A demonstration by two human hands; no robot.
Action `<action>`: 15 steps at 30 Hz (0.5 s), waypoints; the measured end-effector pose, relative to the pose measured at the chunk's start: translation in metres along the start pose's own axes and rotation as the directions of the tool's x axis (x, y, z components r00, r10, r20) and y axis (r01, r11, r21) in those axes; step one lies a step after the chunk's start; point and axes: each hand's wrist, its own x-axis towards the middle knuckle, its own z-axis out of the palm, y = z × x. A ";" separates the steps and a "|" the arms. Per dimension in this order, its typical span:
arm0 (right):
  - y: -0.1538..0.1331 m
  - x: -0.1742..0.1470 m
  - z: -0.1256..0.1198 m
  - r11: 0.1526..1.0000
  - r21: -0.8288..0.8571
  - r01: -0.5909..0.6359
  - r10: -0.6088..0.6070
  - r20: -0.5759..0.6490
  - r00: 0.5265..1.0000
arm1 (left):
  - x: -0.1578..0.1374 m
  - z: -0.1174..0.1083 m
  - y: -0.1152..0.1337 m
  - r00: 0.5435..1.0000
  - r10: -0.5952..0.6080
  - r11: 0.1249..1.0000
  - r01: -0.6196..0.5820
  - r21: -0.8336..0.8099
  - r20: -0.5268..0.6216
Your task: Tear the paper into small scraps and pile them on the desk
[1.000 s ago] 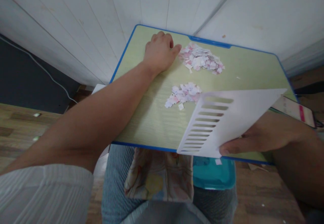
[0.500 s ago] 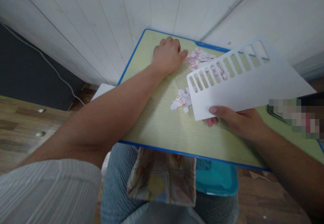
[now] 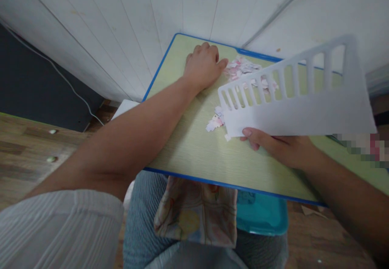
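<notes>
My right hand (image 3: 273,145) pinches the near edge of a white slotted sheet (image 3: 273,117), thumb on top. The sheet is tilted above the table, with a row of long rounded slots along its far side. Through some slots I see small torn paper scraps (image 3: 243,67), heaped pinkish and white near the table's back edge. A smaller group of paper scraps (image 3: 215,122) lies by the sheet's left end, partly covered by it. My left hand (image 3: 203,66) rests on the table left of the heap, fingers loosely bent, thumb apart and close to the scraps.
The pale yellow-green table (image 3: 188,151) has a blue rim and stands against a white plank wall (image 3: 164,5). A phone-like object lies at the right, blurred out. A patterned cloth (image 3: 194,216) and a teal container (image 3: 263,214) are below the front edge.
My right hand has tipped the slotted sheet more upright and shifted it slightly left. The view has moved a little; my left hand stays in place on the table.
</notes>
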 end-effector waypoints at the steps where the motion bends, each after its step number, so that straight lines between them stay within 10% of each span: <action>1: -0.001 -0.001 -0.004 1.000 0.004 0.020 -0.020 0.024 1.000 | 0.000 0.000 0.001 1.000 0.006 1.000 -0.006 0.000 -0.006; 10: -0.004 -0.014 -0.040 0.973 0.033 0.227 -0.218 0.445 0.868 | -0.001 0.000 -0.001 1.000 -0.017 0.999 0.017 -0.043 -0.009; 15: -0.001 -0.013 -0.041 0.959 0.103 0.265 -0.282 0.457 0.843 | 0.000 -0.002 -0.001 1.000 -0.010 0.997 0.011 -0.073 0.019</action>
